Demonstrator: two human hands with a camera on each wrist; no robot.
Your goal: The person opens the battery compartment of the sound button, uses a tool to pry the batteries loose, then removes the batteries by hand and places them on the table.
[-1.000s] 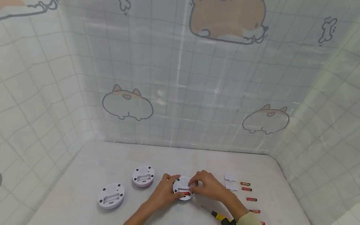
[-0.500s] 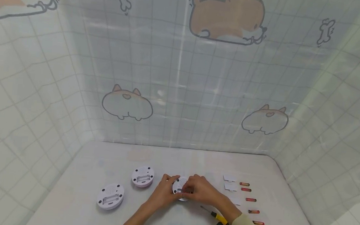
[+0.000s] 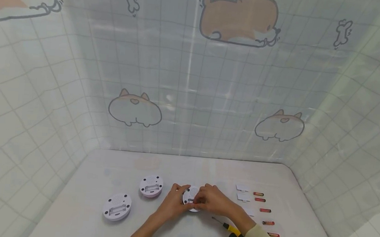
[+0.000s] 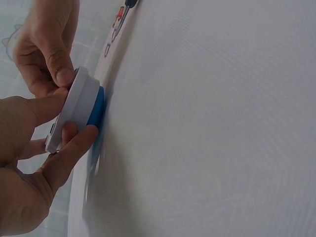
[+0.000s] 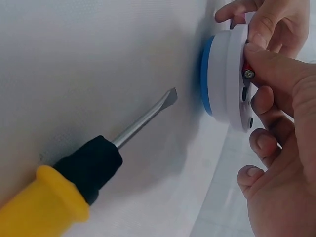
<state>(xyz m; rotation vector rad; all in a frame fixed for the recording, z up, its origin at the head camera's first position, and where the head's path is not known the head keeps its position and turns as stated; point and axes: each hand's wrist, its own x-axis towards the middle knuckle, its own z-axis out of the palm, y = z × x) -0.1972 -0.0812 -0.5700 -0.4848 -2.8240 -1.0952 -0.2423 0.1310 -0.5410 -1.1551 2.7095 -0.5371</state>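
Note:
A round white device (image 3: 193, 191) with a speaker grille lies upside down on the table, its battery compartment facing up. Its blue lower part (image 5: 205, 74) shows in the right wrist view. My left hand (image 3: 173, 201) grips the device by its rim, thumb at the near side and fingers at the far side. Curled over the compartment, my right hand (image 3: 216, 200) pinches a red battery (image 5: 248, 72) there, thumb along it. The battery's bare end shows in the right wrist view; the rest is covered by the thumb. In the left wrist view, both thumbs meet near the device's (image 4: 81, 101) edge.
Two similar upturned devices, one farther back (image 3: 151, 186) and one nearer (image 3: 117, 206), sit at left with bare compartments. A yellow-and-black screwdriver (image 3: 233, 229) lies by my right forearm. White covers (image 3: 244, 197) and a column of several red batteries (image 3: 265, 210) lie at right.
My right hand has moved left and slightly down onto the compartment, covering the red battery that showed there. The screwdriver's handle has shifted slightly toward me. My left hand keeps its grip.

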